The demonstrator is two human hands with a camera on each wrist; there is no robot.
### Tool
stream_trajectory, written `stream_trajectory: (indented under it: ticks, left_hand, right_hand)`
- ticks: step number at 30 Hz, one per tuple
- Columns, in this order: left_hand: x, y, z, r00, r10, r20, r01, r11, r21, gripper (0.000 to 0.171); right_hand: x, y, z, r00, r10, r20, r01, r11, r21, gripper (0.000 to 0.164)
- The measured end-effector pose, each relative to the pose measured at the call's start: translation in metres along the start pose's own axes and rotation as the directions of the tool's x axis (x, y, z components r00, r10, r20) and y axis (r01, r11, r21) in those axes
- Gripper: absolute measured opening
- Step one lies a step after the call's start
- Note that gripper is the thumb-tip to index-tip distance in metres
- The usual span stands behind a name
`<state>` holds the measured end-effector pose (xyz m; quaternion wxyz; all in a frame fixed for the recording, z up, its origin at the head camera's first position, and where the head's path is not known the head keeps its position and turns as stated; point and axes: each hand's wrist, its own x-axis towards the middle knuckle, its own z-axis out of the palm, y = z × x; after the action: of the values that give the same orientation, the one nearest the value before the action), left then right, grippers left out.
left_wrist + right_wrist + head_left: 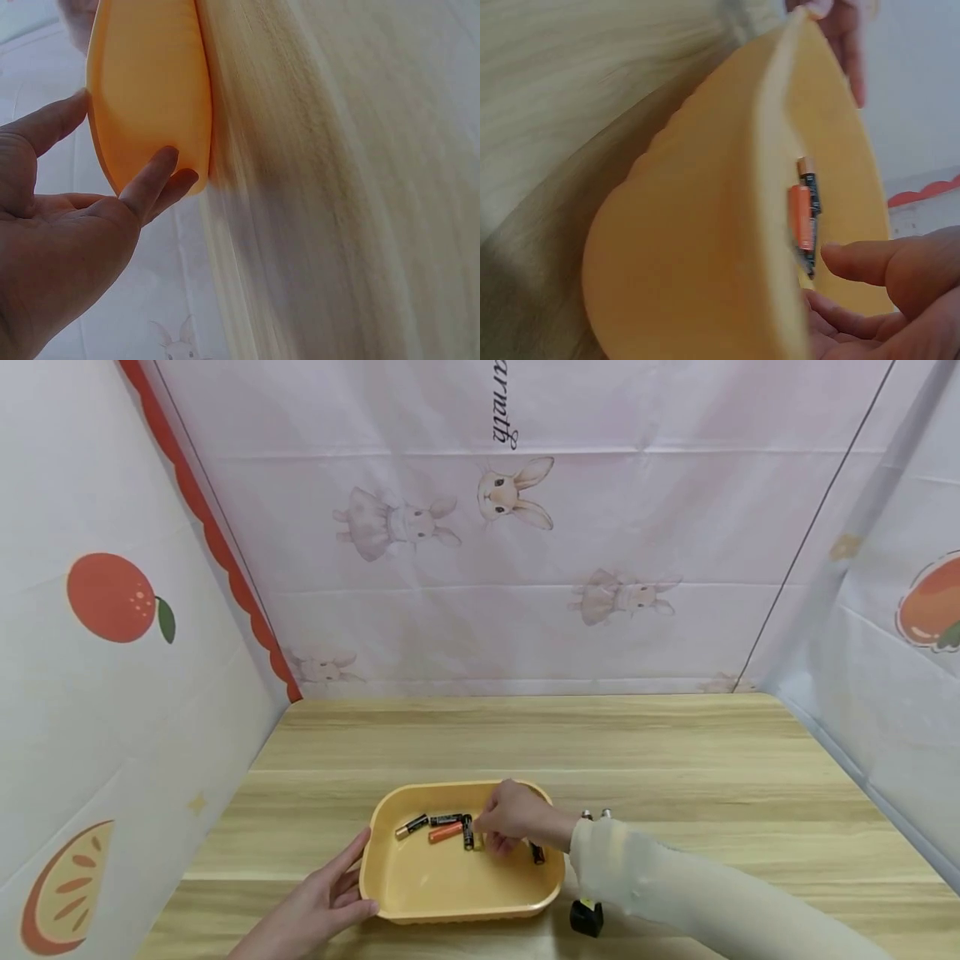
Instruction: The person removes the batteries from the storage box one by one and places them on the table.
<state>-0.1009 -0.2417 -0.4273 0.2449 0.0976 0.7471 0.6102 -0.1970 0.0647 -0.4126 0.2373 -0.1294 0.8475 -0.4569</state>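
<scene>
A yellow plastic tray (pixel 427 906) sits on the wooden table. Inside it lie several small batteries: an orange battery (pixel 446 832), a black and copper battery (pixel 412 826), other black ones beside it, and a dark battery (pixel 537 852) near the right wall. My left hand (pixel 318 902) rests against the tray's left end, its fingers extended along the outer wall (pixel 154 82). My right hand (pixel 513 818) reaches down into the tray beside a black battery (pixel 468 832). In the right wrist view its thumb (pixel 855 261) stands apart from the fingers, whose tips are partly hidden by the wall.
A small black object (pixel 587 917) with a yellow-green mark is right of the tray, partly beneath the right sleeve (pixel 660 877). Silvery tips (pixel 606 813) show behind that sleeve. Printed cloth walls (pixel 450 635) enclose the table's back and sides.
</scene>
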Motion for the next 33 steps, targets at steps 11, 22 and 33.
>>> stream_trajectory:
  ticks: [11,22,33]
  left_hand:
    - [0.000,-0.001,0.000,1.000,0.017,0.003,-0.017,1.000,-0.003,0.100]
    - [0.000,-0.002,0.000,1.000,0.019,0.008,-0.019,1.000,-0.016,0.100]
    - [0.000,-0.001,0.001,0.999,0.032,0.006,-0.032,0.999,0.000,0.100]
  right_hand:
    - [0.006,0.005,0.010,0.993,-0.101,-0.062,0.086,0.973,-0.213,0.038]
    - [0.002,0.009,0.013,0.992,-0.113,-0.062,0.091,0.951,-0.294,0.007]
    - [-0.005,0.005,0.003,0.990,-0.144,-0.005,0.139,0.966,-0.219,0.022]
